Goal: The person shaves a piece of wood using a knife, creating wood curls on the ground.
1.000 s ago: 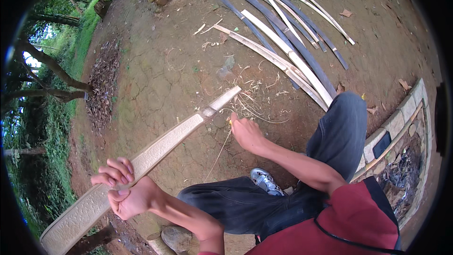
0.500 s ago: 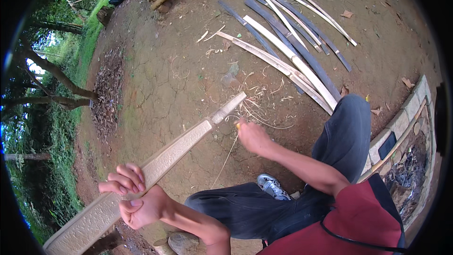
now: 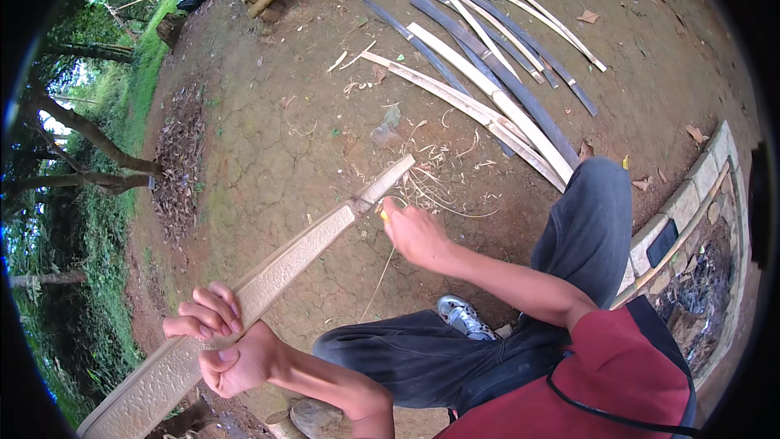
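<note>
A long, pale split-bamboo strip slants from the lower left up to the middle of the view. My left hand is closed round its wide lower part, fingers over the upper edge. Close to the strip's narrow upper end, beside the dark node line, is my right hand. It is closed on a small tool with a yellow handle, mostly hidden by the fingers; its blade or tip cannot be made out clearly. Thin curled shavings lie on the ground just beyond the strip's end.
Several dark and pale bamboo strips lie in a loose pile at the far right. A stone border with a dark phone-like slab on it runs along the right. My bent knee is beside the right forearm. Trees stand left.
My right hand has moved left with the yellow-handled tool, closer to the node on the bamboo strip. My left hand keeps its grip; the whole view has shifted slightly.
</note>
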`<state>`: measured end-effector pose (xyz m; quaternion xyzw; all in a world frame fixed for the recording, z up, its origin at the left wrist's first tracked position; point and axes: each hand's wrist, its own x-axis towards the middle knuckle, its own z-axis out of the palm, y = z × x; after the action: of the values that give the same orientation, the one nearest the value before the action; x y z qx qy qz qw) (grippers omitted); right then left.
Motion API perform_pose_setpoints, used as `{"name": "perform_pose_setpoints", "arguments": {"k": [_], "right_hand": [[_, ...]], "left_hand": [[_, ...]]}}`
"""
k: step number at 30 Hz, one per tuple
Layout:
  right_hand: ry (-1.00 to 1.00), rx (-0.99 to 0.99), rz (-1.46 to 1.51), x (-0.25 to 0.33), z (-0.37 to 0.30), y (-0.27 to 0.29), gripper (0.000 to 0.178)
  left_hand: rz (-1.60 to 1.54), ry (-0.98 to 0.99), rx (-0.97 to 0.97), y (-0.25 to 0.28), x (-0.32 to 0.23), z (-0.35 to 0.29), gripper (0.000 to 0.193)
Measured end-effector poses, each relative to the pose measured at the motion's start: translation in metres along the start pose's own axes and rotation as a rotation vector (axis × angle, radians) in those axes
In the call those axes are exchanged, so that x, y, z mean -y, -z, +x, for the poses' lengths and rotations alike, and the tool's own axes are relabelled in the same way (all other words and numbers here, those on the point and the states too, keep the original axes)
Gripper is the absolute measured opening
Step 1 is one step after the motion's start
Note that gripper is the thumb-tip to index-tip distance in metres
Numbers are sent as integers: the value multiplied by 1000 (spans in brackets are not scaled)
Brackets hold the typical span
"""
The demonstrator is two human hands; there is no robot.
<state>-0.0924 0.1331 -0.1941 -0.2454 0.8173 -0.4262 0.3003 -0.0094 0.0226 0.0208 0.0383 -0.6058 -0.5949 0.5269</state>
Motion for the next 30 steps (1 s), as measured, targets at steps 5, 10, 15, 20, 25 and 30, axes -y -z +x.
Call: {"name": "perform_pose_setpoints", "arguments": {"k": [5, 10, 15, 20, 25, 30], "right_hand": [[-222, -128, -113, -118, 57, -36, 22], [-256, -78, -181, -127, 71, -40, 24], [-176, -104, -88, -71, 51, -37, 23], [-257, -49, -191, -72, 75, -50, 17], [-336, -106, -341, -175, 121, -65, 21], [-314, -48, -263, -163, 104, -63, 24]], "left_hand": [[-73, 9, 69, -26, -1, -15, 26], [-69, 12, 25, -22, 3, -3, 27], [-39, -22, -93, -11, 5, 2, 28], [18, -4, -238, 4, 6, 12, 28], [49, -59, -167, -6, 5, 7, 23], [112, -68, -263, -12, 7, 10, 24]]}}
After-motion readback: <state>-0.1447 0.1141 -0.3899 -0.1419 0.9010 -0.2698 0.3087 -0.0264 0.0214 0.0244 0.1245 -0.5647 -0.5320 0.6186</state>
